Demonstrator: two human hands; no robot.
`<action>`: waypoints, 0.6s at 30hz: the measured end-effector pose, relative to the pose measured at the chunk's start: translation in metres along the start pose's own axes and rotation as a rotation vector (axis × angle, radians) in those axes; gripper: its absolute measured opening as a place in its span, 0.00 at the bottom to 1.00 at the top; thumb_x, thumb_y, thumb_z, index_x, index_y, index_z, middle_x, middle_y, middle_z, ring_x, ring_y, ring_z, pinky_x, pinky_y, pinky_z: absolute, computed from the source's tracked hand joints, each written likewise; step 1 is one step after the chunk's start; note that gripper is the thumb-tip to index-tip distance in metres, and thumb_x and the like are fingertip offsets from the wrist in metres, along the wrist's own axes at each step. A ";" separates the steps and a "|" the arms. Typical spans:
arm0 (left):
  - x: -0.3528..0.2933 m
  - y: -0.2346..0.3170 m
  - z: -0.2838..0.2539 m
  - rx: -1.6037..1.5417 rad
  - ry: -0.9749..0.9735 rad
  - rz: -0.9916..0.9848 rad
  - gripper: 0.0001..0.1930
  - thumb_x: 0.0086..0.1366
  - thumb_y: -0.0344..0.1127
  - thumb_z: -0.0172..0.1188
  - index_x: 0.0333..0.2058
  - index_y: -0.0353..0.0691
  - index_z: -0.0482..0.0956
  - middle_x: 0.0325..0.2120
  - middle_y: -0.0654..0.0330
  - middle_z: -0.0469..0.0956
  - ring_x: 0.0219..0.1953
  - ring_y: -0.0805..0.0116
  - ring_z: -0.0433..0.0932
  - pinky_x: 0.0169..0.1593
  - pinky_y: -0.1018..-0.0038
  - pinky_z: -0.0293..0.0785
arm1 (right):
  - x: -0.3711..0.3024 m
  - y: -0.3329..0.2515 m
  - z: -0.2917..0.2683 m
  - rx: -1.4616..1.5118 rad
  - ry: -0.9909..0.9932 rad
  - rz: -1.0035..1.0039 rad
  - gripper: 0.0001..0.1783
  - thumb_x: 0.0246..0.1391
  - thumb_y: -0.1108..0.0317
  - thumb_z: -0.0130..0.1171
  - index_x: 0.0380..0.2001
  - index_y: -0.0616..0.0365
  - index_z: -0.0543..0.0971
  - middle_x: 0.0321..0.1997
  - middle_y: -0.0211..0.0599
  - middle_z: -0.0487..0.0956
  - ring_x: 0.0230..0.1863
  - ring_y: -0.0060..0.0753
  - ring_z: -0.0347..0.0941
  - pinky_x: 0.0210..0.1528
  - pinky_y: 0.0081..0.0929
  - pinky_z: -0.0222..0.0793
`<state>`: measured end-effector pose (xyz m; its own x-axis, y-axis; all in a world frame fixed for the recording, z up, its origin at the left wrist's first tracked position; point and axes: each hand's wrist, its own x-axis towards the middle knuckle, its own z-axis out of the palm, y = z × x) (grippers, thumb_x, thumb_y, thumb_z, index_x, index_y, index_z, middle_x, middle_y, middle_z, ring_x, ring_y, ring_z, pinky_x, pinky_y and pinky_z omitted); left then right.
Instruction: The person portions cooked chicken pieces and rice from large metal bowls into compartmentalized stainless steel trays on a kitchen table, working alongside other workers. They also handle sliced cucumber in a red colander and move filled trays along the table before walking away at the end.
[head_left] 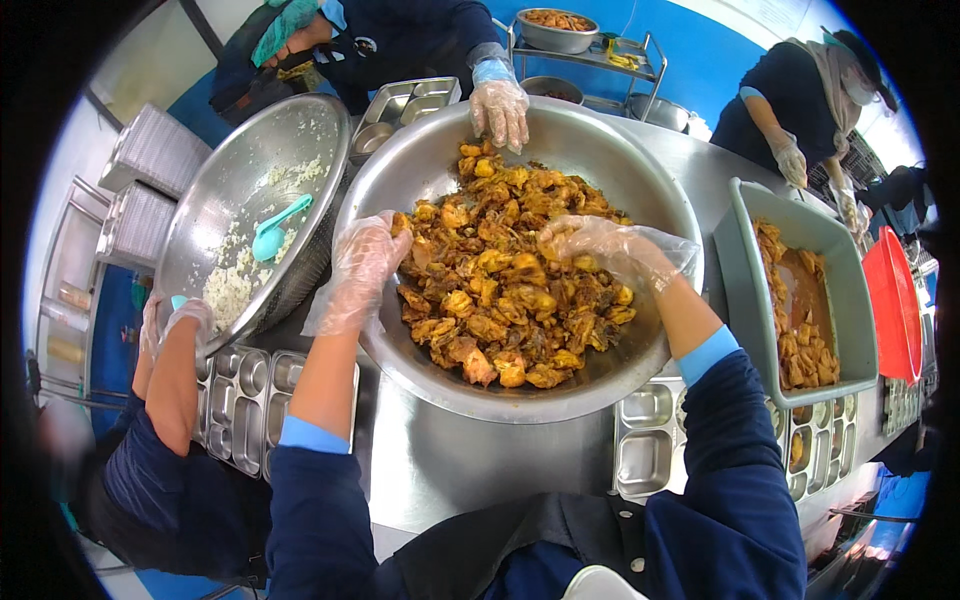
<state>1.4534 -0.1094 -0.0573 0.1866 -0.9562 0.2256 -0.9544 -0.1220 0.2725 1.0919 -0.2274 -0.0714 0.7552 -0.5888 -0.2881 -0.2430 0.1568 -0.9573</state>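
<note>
A wide steel bowl (510,405) in front of me holds a heap of browned, yellowish cooked chicken pieces (510,280). My left hand (362,262), in a clear plastic glove, is at the bowl's left side, its fingers curled at an orange-brown piece on the heap's edge. My right hand (605,248), also gloved, reaches over the right part of the heap with its fingers extended and touching the pieces. Across the table, a co-worker's gloved hand (500,108) hangs at the bowl's far rim.
On the left, a tilted steel basin (190,225) holds white rice and a turquoise scoop (278,232), with another person's hands at its rim. Compartment trays (240,400) line the near edge. A grey-green tub (815,375) of food and a red container (893,300) stand right.
</note>
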 end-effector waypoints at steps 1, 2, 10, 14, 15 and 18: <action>-0.003 0.004 -0.005 -0.161 0.021 -0.071 0.12 0.66 0.33 0.59 0.45 0.36 0.84 0.42 0.48 0.85 0.50 0.47 0.82 0.55 0.56 0.76 | -0.004 -0.006 0.002 -0.123 0.011 -0.106 0.23 0.60 0.61 0.66 0.56 0.56 0.81 0.47 0.32 0.83 0.52 0.31 0.76 0.63 0.30 0.63; -0.006 0.010 -0.008 -0.091 0.141 0.197 0.14 0.67 0.36 0.60 0.46 0.36 0.84 0.42 0.48 0.86 0.49 0.49 0.83 0.54 0.56 0.77 | -0.007 -0.010 0.005 -0.035 0.024 -0.051 0.22 0.63 0.58 0.63 0.56 0.56 0.80 0.47 0.33 0.83 0.52 0.31 0.76 0.63 0.31 0.66; -0.061 0.076 0.013 -1.080 -0.305 0.049 0.18 0.73 0.41 0.59 0.55 0.38 0.80 0.47 0.59 0.83 0.45 0.69 0.82 0.54 0.69 0.82 | -0.006 -0.011 0.000 0.240 -0.022 0.074 0.27 0.74 0.46 0.48 0.60 0.57 0.78 0.48 0.46 0.84 0.43 0.35 0.82 0.44 0.30 0.81; -0.066 0.085 0.027 -1.374 -0.340 -0.197 0.18 0.71 0.44 0.62 0.55 0.43 0.81 0.48 0.63 0.83 0.46 0.71 0.82 0.51 0.68 0.76 | -0.009 -0.009 -0.002 -0.176 0.000 -0.108 0.24 0.72 0.53 0.54 0.62 0.54 0.77 0.55 0.42 0.81 0.55 0.35 0.77 0.55 0.35 0.77; -0.065 0.085 0.028 -1.455 -0.354 -0.287 0.18 0.70 0.45 0.63 0.55 0.45 0.82 0.48 0.64 0.83 0.46 0.71 0.82 0.49 0.68 0.74 | -0.011 -0.009 -0.002 -0.300 0.029 -0.111 0.24 0.70 0.55 0.57 0.63 0.53 0.77 0.57 0.40 0.80 0.57 0.33 0.76 0.57 0.35 0.76; -0.061 0.082 0.028 -1.620 -0.413 -0.503 0.17 0.69 0.48 0.65 0.52 0.50 0.82 0.51 0.66 0.83 0.50 0.71 0.81 0.50 0.66 0.69 | -0.015 -0.007 0.001 -0.050 0.059 0.114 0.26 0.64 0.60 0.63 0.64 0.50 0.76 0.61 0.34 0.78 0.62 0.30 0.71 0.60 0.35 0.73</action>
<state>1.3572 -0.0690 -0.0748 0.0534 -0.9427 -0.3294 0.3990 -0.2823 0.8724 1.0830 -0.2189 -0.0604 0.6841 -0.6151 -0.3919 -0.3562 0.1871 -0.9155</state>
